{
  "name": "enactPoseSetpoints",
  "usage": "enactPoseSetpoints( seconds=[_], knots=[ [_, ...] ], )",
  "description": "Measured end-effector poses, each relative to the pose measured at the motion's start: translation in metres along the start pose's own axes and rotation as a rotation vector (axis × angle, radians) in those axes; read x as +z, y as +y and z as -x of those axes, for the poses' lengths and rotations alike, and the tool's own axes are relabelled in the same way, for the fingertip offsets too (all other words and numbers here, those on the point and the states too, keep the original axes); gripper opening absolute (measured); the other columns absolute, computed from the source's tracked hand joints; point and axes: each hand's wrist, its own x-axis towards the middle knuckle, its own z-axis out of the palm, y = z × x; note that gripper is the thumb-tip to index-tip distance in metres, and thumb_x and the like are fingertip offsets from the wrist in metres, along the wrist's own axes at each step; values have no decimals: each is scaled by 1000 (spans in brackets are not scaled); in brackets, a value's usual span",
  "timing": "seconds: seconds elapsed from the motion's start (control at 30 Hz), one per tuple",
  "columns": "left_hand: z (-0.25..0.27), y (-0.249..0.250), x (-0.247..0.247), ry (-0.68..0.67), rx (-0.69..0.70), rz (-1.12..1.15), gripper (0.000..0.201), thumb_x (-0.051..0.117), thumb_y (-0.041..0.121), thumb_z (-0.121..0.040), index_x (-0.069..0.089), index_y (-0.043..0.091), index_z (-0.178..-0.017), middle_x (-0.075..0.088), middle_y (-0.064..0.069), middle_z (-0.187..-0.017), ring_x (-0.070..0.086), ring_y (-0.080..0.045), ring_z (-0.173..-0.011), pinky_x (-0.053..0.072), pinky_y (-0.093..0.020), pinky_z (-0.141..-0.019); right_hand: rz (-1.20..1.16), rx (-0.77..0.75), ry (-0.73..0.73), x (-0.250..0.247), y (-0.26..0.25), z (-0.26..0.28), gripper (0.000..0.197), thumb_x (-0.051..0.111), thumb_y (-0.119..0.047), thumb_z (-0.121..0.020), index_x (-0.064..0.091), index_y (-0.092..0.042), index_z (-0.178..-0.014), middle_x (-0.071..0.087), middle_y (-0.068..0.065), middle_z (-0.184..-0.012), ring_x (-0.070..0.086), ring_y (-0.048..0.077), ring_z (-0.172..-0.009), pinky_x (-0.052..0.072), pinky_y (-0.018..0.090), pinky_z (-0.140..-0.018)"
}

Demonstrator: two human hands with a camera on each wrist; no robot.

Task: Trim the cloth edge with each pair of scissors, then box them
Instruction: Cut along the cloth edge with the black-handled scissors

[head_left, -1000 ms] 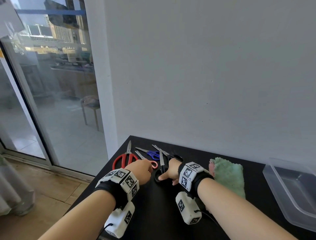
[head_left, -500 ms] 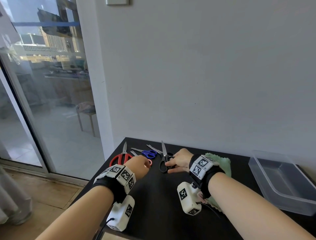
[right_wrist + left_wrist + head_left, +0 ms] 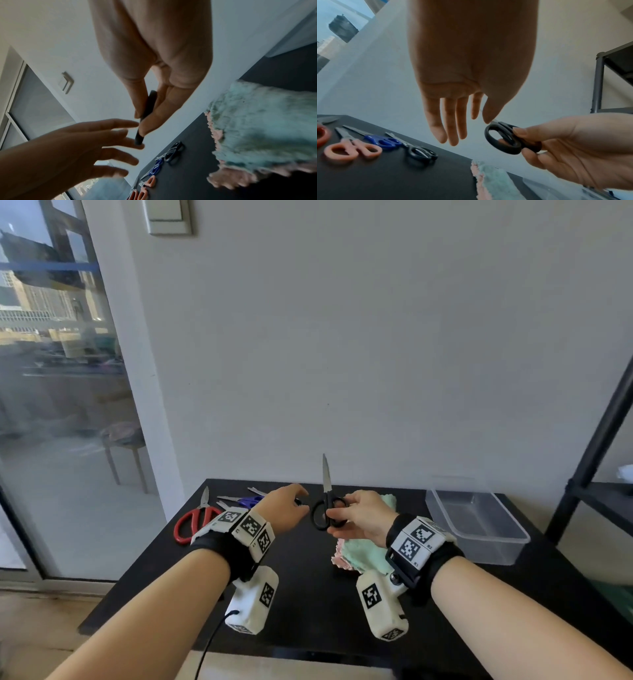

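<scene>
My right hand (image 3: 356, 517) pinches the handles of black scissors (image 3: 325, 501), held up above the table with the closed blades pointing upward. The left wrist view shows the same black scissors (image 3: 505, 139) between the right thumb and fingers. My left hand (image 3: 284, 508) hovers just left of them, fingers straight and relaxed, holding nothing; its fingers (image 3: 452, 121) hang beside the handle loop. A green cloth with pink edge (image 3: 363, 553) lies on the table under my right hand, partly hidden by the wrist.
Red scissors (image 3: 195, 520), pink scissors (image 3: 351, 148), blue scissors (image 3: 383, 141) and small black scissors (image 3: 421, 153) lie at the black table's (image 3: 308, 594) back left. A clear plastic box (image 3: 476, 522) stands at the right. A dark shelf frame (image 3: 589, 453) rises at far right.
My right hand has lifted the black scissors off the table and moved right, blades now upright. My left hand has risen and come toward them.
</scene>
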Motion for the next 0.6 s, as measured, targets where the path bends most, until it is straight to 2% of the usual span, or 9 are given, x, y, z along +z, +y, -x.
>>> enactPoseSetpoints(
  seconds=[0.1,0.2,0.27,0.33,0.4,0.5,0.6],
  knots=[
    [-5,13,11,-12,10,77,43,51,28,-96,44,15,-135,61,-6,-101,61,-19,-86,49,-29,-76,-32,-18,-6,-8,11,10,36,67,3,-85,51,4,-117,60,12,-82,67,26,-62,58,27,-54],
    [-8,28,20,-31,9,155,36,52,26,-96,51,10,-128,59,-1,-79,56,-16,-64,49,-26,-61,-69,-36,-6,-14,21,17,42,67,3,-85,48,3,-122,60,14,-91,68,27,-64,59,29,-56],
    [-8,35,25,-59,0,191,30,53,23,-96,56,7,-122,60,0,-71,56,-15,-61,49,-22,-54,-76,-51,-14,-17,25,21,42,67,2,-85,48,-4,-122,63,19,-99,69,29,-68,61,33,-64],
    [-9,39,27,-82,-7,220,27,55,20,-95,58,6,-117,62,0,-72,58,-11,-62,49,-14,-49,-84,-59,-14,-20,29,23,41,67,2,-86,49,-11,-120,65,20,-102,69,29,-71,61,34,-67],
    [-10,42,27,-108,-17,264,22,58,18,-94,60,7,-113,63,-1,-75,59,-9,-63,49,-11,-48,-64,-66,-11,-21,31,24,39,68,0,-85,52,-13,-118,65,17,-100,68,24,-73,59,30,-62],
    [-10,42,27,-142,-40,344,17,61,16,-92,59,9,-107,64,-7,-74,59,-12,-58,52,-16,-51,-21,-71,-4,-21,32,19,35,70,-4,-84,57,-12,-115,64,12,-97,66,18,-78,58,28,-61],
    [-17,37,26,-138,-55,360,20,66,15,-88,58,11,-106,65,-8,-76,61,-14,-58,55,-22,-56,8,-63,-2,-19,29,10,32,69,-6,-86,57,-7,-115,65,13,-94,65,18,-75,60,34,-71]
  ],
)
